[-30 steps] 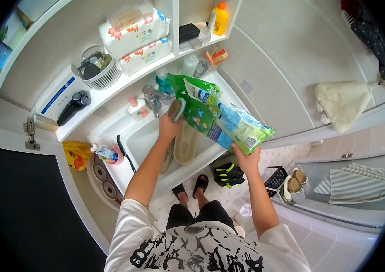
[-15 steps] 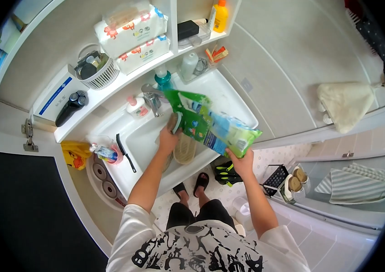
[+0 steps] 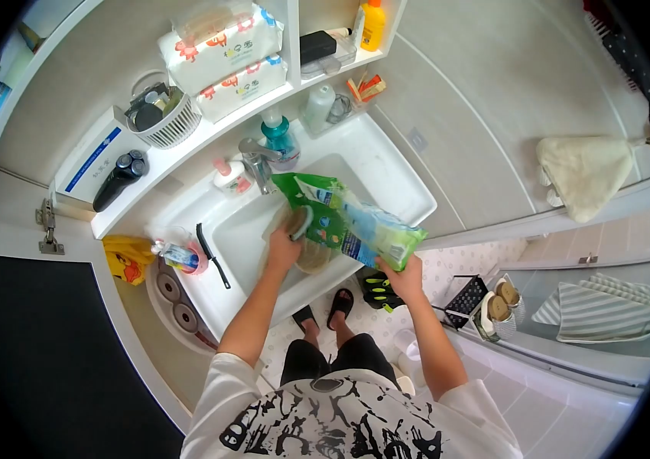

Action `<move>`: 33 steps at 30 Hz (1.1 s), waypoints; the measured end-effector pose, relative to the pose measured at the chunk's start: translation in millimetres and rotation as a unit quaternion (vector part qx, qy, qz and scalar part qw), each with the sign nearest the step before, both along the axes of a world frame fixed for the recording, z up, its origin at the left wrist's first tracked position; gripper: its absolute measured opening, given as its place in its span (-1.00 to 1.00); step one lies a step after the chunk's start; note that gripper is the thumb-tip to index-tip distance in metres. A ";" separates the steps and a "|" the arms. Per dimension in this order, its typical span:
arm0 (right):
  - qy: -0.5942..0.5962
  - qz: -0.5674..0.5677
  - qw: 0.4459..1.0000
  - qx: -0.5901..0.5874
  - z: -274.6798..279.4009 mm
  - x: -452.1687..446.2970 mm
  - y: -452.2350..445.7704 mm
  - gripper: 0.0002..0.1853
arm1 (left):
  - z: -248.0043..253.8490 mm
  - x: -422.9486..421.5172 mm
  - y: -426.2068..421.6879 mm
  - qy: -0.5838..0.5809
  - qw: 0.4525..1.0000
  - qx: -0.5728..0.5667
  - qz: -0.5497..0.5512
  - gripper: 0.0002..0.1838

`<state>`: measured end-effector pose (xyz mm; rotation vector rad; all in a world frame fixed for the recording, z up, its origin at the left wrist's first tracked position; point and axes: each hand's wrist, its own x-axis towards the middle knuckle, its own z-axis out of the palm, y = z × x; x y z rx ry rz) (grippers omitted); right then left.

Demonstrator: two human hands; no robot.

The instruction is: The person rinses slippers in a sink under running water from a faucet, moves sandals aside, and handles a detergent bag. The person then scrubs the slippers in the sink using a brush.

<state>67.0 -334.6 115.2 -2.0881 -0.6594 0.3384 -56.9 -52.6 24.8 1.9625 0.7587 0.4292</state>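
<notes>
My right hand (image 3: 404, 277) grips the lower right end of a green and blue plastic detergent bag (image 3: 355, 226), which slants over the sink (image 3: 245, 233). The bag's other end reaches up toward the faucet (image 3: 258, 162). My left hand (image 3: 285, 245) is closed around a scrub brush (image 3: 301, 222) with a pale grey rim, held at the bag's left side. The brush's underside is hidden. Below it in the basin lies a tan, sole-shaped shoe (image 3: 314, 258), partly covered by the bag and my hand.
A pink soap pump bottle (image 3: 232, 178) and a teal bottle (image 3: 281, 141) stand behind the basin. A black-handled brush (image 3: 212, 256) lies on the left rim beside a pink cup (image 3: 196, 258). Above, the shelf (image 3: 222, 130) holds wipes, a basket and a shaver (image 3: 120, 180).
The bag has shifted left and slightly down with my right hand, uncovering more of the teal bottle. My left hand with the brush has moved slightly down.
</notes>
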 end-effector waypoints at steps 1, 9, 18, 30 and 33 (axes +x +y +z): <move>0.010 -0.014 1.000 0.001 -1.0 0.0 -0.8 -0.54 | 1.0 -0.7 -1.8 -0.018 1.000 0.004 0.015 -0.50; 0.017 -0.059 0.997 0.051 1.1 -0.3 -12.4 -0.71 | 12.2 1.2 2.6 0.024 0.993 -0.091 0.070 -0.62; 0.072 -0.139 0.982 0.106 -15.9 -0.7 -22.5 -0.59 | 34.0 13.2 2.7 -0.009 0.994 -0.091 0.066 -0.75; 0.402 -0.241 0.768 0.437 -90.2 -3.7 -44.7 -0.46 | 107.2 38.5 -14.0 -0.129 0.978 -0.155 -0.060 -0.71; 0.431 -0.226 0.723 0.490 -116.0 -18.9 -48.9 -0.53 | 145.1 36.6 -44.3 -0.105 0.988 0.023 -0.112 -0.61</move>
